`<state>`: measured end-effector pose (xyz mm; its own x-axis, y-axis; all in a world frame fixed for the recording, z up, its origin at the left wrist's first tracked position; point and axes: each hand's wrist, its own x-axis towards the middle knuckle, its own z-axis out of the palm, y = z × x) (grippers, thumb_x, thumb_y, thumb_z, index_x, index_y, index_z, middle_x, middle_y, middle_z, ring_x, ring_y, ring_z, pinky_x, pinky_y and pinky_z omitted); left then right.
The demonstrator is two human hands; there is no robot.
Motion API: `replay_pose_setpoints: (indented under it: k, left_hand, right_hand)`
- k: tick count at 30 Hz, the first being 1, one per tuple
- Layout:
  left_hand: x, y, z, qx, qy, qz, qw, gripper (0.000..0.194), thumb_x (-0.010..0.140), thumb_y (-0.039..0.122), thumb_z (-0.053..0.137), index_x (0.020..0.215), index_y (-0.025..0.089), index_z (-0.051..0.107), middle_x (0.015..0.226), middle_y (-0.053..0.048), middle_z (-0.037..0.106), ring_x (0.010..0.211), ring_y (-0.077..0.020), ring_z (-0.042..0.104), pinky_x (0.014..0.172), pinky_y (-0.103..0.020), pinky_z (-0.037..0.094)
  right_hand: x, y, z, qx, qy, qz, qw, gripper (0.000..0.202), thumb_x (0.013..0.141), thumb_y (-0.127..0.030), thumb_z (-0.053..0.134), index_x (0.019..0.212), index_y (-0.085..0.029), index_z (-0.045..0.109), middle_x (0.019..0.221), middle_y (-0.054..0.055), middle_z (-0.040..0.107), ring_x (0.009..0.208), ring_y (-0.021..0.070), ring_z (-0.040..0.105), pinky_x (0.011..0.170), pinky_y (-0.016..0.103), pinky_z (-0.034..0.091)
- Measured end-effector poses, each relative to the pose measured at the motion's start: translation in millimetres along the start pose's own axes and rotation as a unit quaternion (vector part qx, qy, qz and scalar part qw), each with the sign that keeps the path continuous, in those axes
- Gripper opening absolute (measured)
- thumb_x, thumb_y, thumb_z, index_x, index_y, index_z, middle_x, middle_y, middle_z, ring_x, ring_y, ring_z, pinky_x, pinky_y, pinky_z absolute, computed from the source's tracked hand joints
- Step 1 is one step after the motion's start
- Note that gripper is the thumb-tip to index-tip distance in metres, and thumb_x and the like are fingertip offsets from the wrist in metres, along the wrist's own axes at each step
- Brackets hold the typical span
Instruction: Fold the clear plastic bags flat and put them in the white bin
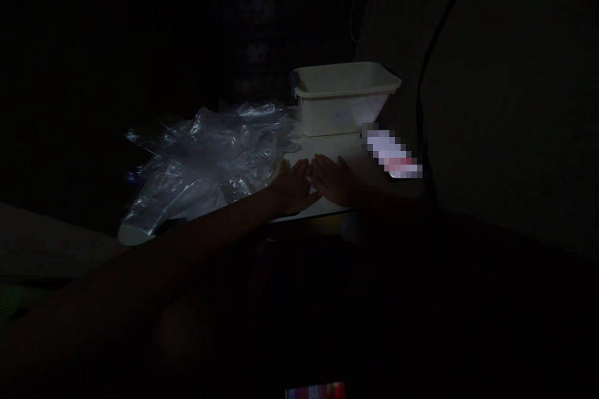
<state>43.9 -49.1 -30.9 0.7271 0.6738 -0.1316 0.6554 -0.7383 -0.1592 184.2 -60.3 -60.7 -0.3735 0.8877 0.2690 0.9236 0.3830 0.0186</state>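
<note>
Pale table in a very dark room

Most of the view is black, with a dim wall on the right and faint glints on a dark surface at the back. The table stands at the centre, its near edge running just below the hands. A loose heap of clear plastic, crumpled and shiny, spreads over its left part and hides much of the top. Behind and to the right of it, a pale tub sits upright on the table, a dark handle on its left end. A black cable hangs down past the table's right side.

The left hand and right hand lie at the front of the tabletop, backs up and fingers pointing away, just beside each other; I cannot tell whether their fingertips touch. Fingers on both are stretched out, a little spread, with nothing visible in their grasp. The plastic is just beside the left hand, while the tub stands beyond both hands, apart from them.

To the right, a bright, pixelated object lies near the tub. Smallest is a small coloured strip at the bottom edge, too cut off to identify
</note>
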Motion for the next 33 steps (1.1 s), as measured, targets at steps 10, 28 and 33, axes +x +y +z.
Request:
replay_pose_setpoints:
  k: [10,28,33]
  left_hand:
    - [1.1,-0.7,2.4,0.006,0.001,0.001,1.000,0.067,0.080,0.050,0.015,0.131,0.007,0.017,0.138,-0.015,0.015,0.126,-0.0281,0.008,0.096,-0.053,0.009]
    - [0.9,-0.2,0.9,0.003,-0.001,0.001,1.000,0.067,0.081,0.050,0.015,0.131,0.006,0.014,0.137,-0.018,0.015,0.126,-0.0282,0.008,0.096,-0.053,0.010]
    - [0.6,0.8,1.0,-0.002,0.000,-0.002,1.000,0.066,0.081,0.048,0.015,0.131,0.005,0.015,0.137,-0.018,0.014,0.126,-0.0285,0.008,0.096,-0.053,0.011]
  right_hand:
    - [-0.6,0.8,2.4,-0.002,-0.008,0.002,1.000,0.054,0.084,-0.040,0.016,0.123,-0.007,0.037,0.130,0.016,0.034,0.120,0.0255,0.028,0.093,0.050,0.023]
    - [1.2,0.1,-0.5,-0.007,-0.030,0.010,0.999,0.055,0.085,-0.042,0.016,0.123,-0.008,0.036,0.131,0.016,0.033,0.121,0.0235,0.026,0.094,0.049,0.023]
    - [1.6,1.7,0.6,-0.013,-0.032,0.005,0.999,0.055,0.085,-0.043,0.016,0.122,-0.009,0.037,0.131,0.016,0.033,0.121,0.0243,0.027,0.094,0.047,0.023]
